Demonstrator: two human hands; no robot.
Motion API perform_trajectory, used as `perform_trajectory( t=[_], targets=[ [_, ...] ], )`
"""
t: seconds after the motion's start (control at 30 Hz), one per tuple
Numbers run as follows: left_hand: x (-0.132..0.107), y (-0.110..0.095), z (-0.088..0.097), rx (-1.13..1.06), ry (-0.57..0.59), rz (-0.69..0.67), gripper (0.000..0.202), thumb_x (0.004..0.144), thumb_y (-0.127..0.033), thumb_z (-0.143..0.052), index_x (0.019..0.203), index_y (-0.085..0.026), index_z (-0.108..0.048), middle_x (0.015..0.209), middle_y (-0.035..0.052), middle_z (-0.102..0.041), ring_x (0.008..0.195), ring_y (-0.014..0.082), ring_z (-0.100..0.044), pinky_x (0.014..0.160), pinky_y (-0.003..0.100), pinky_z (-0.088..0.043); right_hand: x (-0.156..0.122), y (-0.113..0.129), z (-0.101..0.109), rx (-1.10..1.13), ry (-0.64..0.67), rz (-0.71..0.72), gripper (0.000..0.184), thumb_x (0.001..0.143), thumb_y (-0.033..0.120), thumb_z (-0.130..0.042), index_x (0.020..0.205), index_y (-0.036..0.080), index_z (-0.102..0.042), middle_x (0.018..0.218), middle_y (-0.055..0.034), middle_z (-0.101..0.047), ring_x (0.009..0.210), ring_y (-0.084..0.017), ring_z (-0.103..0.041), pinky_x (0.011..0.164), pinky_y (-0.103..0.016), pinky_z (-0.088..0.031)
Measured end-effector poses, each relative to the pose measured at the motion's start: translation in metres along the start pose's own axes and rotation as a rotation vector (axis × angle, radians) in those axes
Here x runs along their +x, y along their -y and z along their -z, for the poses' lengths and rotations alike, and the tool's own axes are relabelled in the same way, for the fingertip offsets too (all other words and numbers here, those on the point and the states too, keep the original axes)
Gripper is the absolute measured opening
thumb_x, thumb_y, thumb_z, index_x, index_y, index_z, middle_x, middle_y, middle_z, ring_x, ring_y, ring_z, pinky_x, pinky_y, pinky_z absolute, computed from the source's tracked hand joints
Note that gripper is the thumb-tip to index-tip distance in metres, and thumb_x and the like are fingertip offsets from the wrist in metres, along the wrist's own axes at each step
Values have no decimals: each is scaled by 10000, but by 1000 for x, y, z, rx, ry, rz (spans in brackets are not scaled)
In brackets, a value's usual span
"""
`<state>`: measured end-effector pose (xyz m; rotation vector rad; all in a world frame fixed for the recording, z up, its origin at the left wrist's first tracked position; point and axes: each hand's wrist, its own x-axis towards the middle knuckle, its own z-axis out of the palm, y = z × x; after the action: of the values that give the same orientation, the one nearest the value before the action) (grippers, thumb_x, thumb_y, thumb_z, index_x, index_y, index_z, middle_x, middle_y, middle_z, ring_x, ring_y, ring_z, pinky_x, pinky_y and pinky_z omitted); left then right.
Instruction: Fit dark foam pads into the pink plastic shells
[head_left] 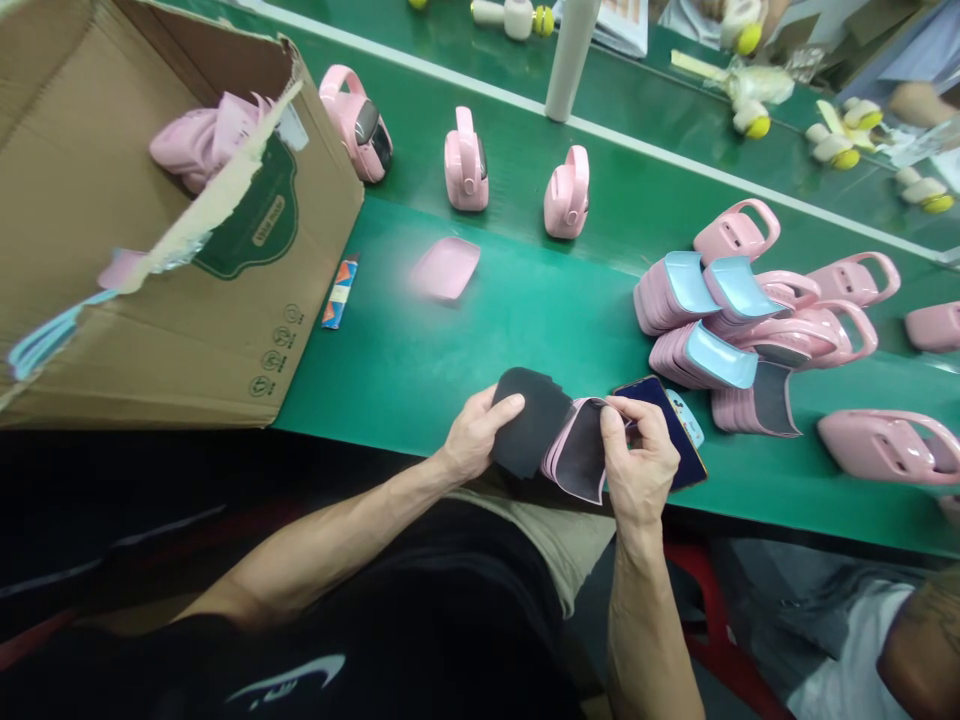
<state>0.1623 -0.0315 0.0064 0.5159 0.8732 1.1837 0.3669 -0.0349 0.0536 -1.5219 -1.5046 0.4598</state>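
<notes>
Green conveyor worktop [487,345]: left hand [472,435], fingers clamped on flat black foam sheet [529,422]; right hand [637,462], fingers pinching stacked curved pink plastic shells [574,450], just right of sheet.

Floppy black sheet [529,422] with a wavy edge, held up right against a little stack of pink plastic shells [574,450], curved and nested, dark linings showing, navy card [660,430] just behind, pretty snug

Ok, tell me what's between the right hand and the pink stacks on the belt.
A dark blue card sits right beside the right hand, on the side toward the pink stacks, with a pale blue piece at its edge. Only bare green belt shows otherwise.
</notes>
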Motion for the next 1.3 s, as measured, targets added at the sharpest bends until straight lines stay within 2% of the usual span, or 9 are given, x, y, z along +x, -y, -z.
perform_trajectory(
  t=[0.2,0.4,0.7,0.87,0.97,1.07,1.17,1.23,1.3],
  targets=[
    [0,-1,-1,-4,-4,-8,598,834,-526,-903,1244,-109,-779,1165,174,-819,1035,328,-788,895,396,-638,0,-4,1,41,45,-40,278,997,432,-742,1168,214,-768,1149,-72,-738,945,-209,-684,786,-361,-531],
    [-1,-1,-1,7,-15,-2,601,836,-528,-900,1246,-105,-779,1156,174,-820,1030,328,-787,880,391,-639,1,-2,-1,51,71,-79,276,978,465,-756,1104,221,-778,1102,-70,-749,1010,-230,-711,829,-373,-561],
    [-1,-1,-1,-12,-13,0,590,833,-526,-903,1241,-117,-789,1122,163,-826,1022,325,-784,899,397,-632,-2,-6,24,33,132,-91,593,929,506,-808,1441,260,-638,1421,-133,-663,1290,-304,-660,969,-450,-590],
    [-2,-2,-2,-29,-2,-2,559,843,-521,-898,1217,-119,-795,1066,148,-829,967,299,-782,889,385,-624,-3,8,29,-104,308,-35,821,881,535,-849,1589,294,-512,1580,-145,-546,1447,-359,-550,1103,-567,-552],
    [-2,-2,-2,-35,8,-8,524,850,-518,-894,1185,-125,-801,1061,142,-828,952,286,-779,885,371,-617,-3,12,30,-126,390,-43,867,885,560,-844,1623,293,-477,1608,-149,-514,1483,-369,-522,1175,-611,-514],
    [-2,-1,-1,-42,14,3,543,853,-535,-887,1200,-128,-800,1089,146,-825,967,291,-772,874,368,-611,7,18,40,-103,374,-50,854,896,559,-834,1631,319,-473,1636,-135,-506,1481,-363,-533,1119,-574,-562],
    [-2,2,1,-43,33,-7,546,869,-540,-874,1226,-134,-800,1099,140,-822,1007,294,-764,900,366,-601,33,31,50,-117,315,-19,654,925,541,-807,1506,311,-612,1504,-110,-638,1323,-322,-647,1046,-508,-590],
    [-2,5,2,-40,45,-21,542,882,-545,-862,1233,-137,-796,1082,132,-820,1009,288,-759,904,360,-595,60,46,45,-146,311,14,420,952,534,-773,1274,266,-747,1220,-81,-766,1061,-270,-725,937,-444,-604],
    [-2,6,3,-28,45,-32,547,887,-565,-854,1212,-129,-794,1050,125,-816,956,267,-750,863,340,-586,90,63,26,-168,386,67,299,972,518,-736,987,223,-782,911,-43,-772,818,-217,-704,803,-374,-581]
  ],
)
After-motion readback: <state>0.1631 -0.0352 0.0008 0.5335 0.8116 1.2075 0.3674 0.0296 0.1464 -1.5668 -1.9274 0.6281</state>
